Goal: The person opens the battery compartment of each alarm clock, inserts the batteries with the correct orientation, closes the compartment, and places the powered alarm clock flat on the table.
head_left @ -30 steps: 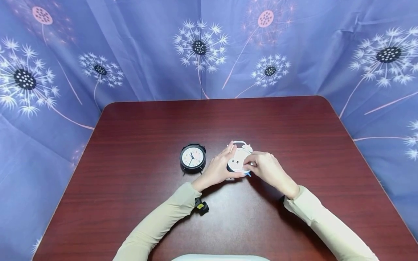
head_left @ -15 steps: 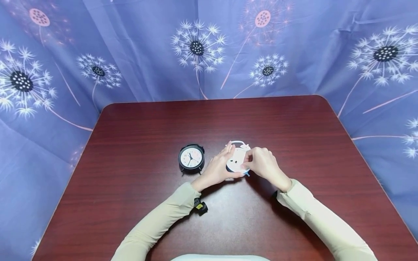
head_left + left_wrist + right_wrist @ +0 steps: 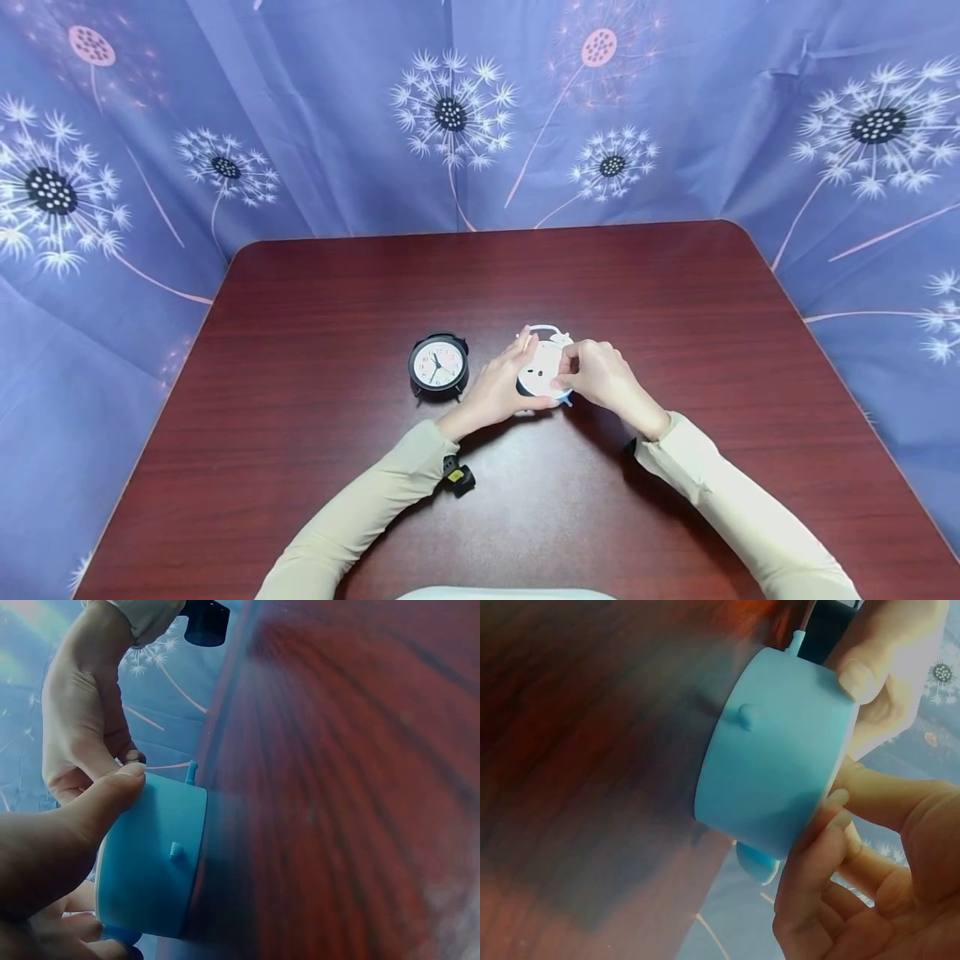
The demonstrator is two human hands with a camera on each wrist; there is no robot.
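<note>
A light-blue twin-bell alarm clock [image 3: 545,371] lies face down on the table, its white back up and its handle pointing away. My left hand [image 3: 497,385] grips it from the left, thumb at the near edge and fingers at the far side. In the left wrist view, the left thumb [image 3: 112,795] presses on the rim of the blue case [image 3: 154,855]. My right hand [image 3: 606,382] has curled fingers pinching at the right part of the clock's back. The right fingertips [image 3: 838,817] meet at the back's edge; I cannot tell what small part they pinch.
Left of the hands stands a black alarm clock [image 3: 439,367] with a white dial, close to the left wrist. The dark red wooden table [image 3: 337,283] has a patterned blue curtain [image 3: 337,125] behind it. A pale rounded edge [image 3: 506,593] shows at the bottom.
The right hand and forearm have shifted slightly left and turned, the fingers staying at the clock's back. The left hand keeps its grip, and the blue clock stays in place.
</note>
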